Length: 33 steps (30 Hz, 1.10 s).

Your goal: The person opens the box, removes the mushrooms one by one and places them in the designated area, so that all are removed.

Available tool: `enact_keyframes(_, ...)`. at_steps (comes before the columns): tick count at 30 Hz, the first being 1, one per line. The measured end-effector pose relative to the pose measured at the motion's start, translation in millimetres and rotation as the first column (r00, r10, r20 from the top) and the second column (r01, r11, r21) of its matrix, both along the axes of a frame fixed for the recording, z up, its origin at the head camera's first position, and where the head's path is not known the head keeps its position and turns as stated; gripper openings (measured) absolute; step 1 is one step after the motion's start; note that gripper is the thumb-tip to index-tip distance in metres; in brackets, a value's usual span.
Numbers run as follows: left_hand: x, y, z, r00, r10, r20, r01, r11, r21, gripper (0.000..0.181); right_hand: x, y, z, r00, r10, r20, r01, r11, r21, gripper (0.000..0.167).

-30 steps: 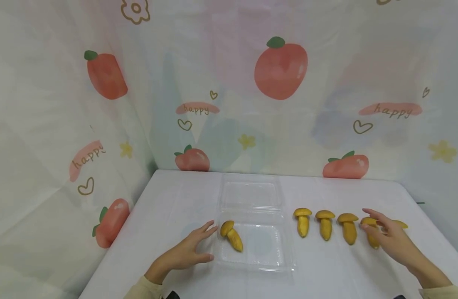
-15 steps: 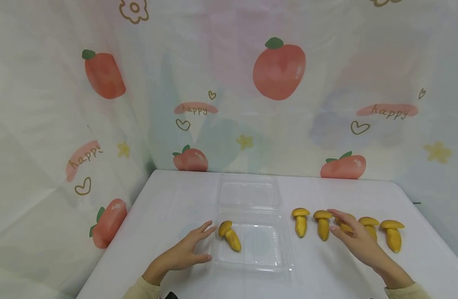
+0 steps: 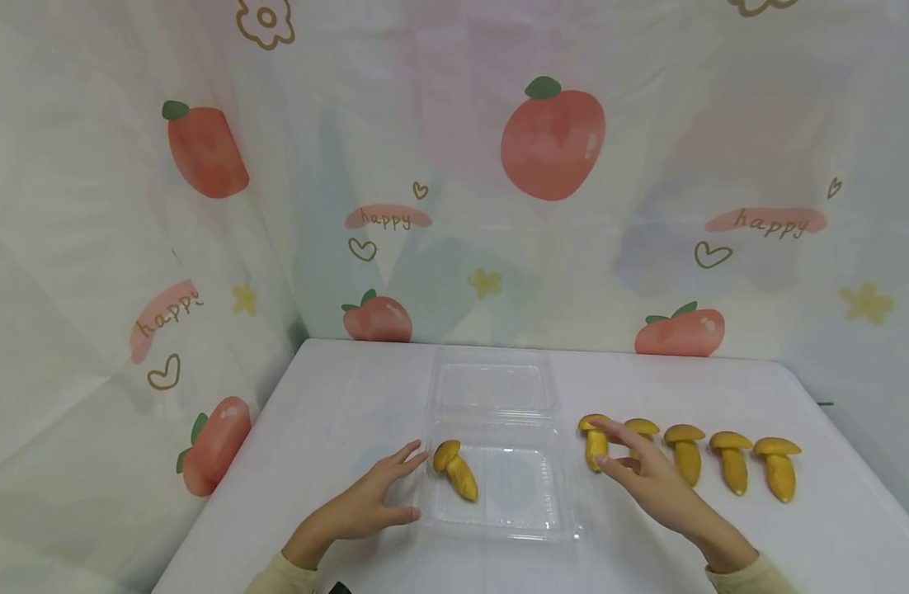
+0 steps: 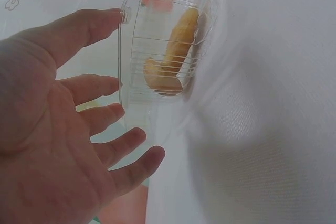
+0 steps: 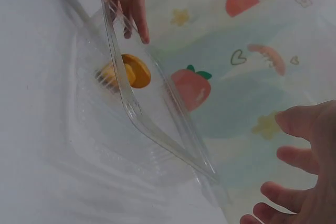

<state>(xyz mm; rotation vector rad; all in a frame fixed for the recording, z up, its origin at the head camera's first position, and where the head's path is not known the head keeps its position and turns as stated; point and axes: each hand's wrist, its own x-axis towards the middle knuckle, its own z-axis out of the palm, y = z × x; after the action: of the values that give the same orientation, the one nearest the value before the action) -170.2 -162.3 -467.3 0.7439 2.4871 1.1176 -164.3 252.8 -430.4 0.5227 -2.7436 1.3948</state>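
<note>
A clear plastic clamshell box lies with its lid folded back on the table. One yellow mushroom with a brown-gold cap rests inside at the left. My left hand is at the box's left side, thumb and fingertips at the rim in the left wrist view, holding nothing. Over the row of mushrooms on the right, my right hand has its thumb and index finger apart by the leftmost mushroom. Its fingers look spread with nothing between them in the right wrist view.
More mushrooms stand in the row to the right, among them a middle one and the far right one. The white table meets a printed fabric backdrop behind and at the left.
My right hand has swept left along the row, from the right-hand mushrooms to the leftmost one. My left hand stays at the box, and the mushroom inside has not moved.
</note>
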Motion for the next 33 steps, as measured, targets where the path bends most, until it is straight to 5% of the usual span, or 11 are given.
enact_keyframes(18, 0.4, 0.7, -1.2, 1.0, 0.003, -0.005, -0.003, 1.0, 0.001, 0.077, 5.8, -53.2, -5.2, 0.993, 0.108, 0.052, -0.105, 0.992, -0.074, 0.047)
enact_keyframes(33, 0.4, -1.4, -2.6, 1.0, 0.005, -0.006, -0.005, 1.0, 0.007, 0.076, -1.1, -99.8, -16.8, 0.946, 0.298, 0.124, -0.284, 0.951, -0.118, 0.05)
